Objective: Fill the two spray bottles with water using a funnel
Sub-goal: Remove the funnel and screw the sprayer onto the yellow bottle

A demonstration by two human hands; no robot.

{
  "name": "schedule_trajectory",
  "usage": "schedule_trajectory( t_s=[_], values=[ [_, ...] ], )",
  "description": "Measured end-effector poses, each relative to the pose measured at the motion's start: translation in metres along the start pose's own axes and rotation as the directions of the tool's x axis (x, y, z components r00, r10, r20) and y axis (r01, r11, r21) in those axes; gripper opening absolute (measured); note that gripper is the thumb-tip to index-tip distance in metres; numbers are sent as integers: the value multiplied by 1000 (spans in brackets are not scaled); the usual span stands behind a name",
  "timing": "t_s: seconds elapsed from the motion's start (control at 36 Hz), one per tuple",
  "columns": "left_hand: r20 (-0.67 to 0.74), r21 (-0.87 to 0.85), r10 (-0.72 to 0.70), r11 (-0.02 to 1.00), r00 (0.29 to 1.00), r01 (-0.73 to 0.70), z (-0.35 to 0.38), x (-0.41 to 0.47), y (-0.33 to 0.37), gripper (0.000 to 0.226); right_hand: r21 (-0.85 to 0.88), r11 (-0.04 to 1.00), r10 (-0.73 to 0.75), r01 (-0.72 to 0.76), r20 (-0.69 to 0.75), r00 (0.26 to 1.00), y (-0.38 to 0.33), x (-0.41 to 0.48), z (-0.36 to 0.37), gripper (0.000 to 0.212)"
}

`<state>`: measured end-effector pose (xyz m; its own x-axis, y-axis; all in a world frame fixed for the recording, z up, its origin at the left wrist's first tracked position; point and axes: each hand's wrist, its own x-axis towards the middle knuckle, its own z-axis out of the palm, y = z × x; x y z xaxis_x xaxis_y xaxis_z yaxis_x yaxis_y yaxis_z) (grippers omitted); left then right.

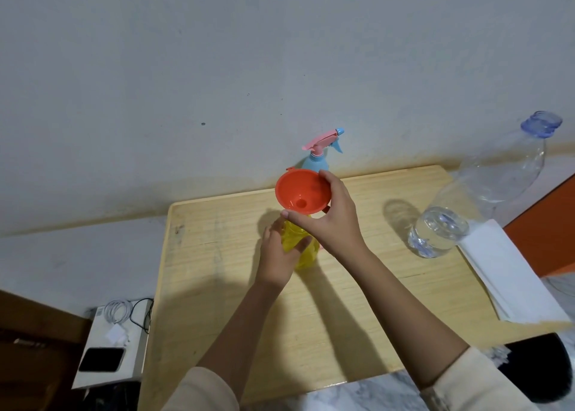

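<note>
Step in hand: you are seating the orange funnel in the neck of the yellow spray bottle; no water is going in yet, so I judge the task to be early
Left hand: your fingers and thumb are wrapped round the yellow bottle's body from its 9 o'clock side, steadying it upright on the wooden table
Right hand: your fingers hook over the funnel's rim at 3 o'clock and your thumb presses at 6 o'clock, so the bowl is pinched between them
Funnel seat: the spout points down at the bottle mouth, but your hands hide whether it is fully in
Second bottle: the blue spray bottle, pink-and-blue trigger head on, stands at 12 o'clock just behind the funnel, by the wall
Water source: the big clear water bottle stands well apart at 3 o'clock, with water only low down; its blue top looks capped, though I cannot be sure
Beside it: a stack of white sheets touches its base at 4 o'clock
Next move calls for: letting go of the funnel only once it sits steady, keeping your left hand on the yellow bottle, then reaching to 3 o'clock for the water
Risk: a light, empty bottle with a wide funnel on top may tip if you release both hands
</note>
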<state>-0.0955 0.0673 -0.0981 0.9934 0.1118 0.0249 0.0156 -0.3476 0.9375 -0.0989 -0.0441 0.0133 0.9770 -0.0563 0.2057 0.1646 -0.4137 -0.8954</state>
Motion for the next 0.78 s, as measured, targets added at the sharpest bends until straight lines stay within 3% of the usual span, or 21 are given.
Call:
schedule_trajectory(
  t_s=[0.22, 0.56, 0.78],
  values=[
    [4, -30, 2, 1000, 1000, -2, -1, -2, 1, 74, 1, 1000, 6, -6, 13, 1000, 1, -1, 0, 93],
    [0, -47, -4, 999, 1000, 4, -4, -3, 4, 53, -44, 999, 17, -12, 116, 993, 2, 3, -7, 97],
    [-26, -5, 27, 1000, 999, -27, -3, -8, -1, 56, 142, 984, 129, -110, -135, 982, 6, 24, -46, 87]
  ],
)
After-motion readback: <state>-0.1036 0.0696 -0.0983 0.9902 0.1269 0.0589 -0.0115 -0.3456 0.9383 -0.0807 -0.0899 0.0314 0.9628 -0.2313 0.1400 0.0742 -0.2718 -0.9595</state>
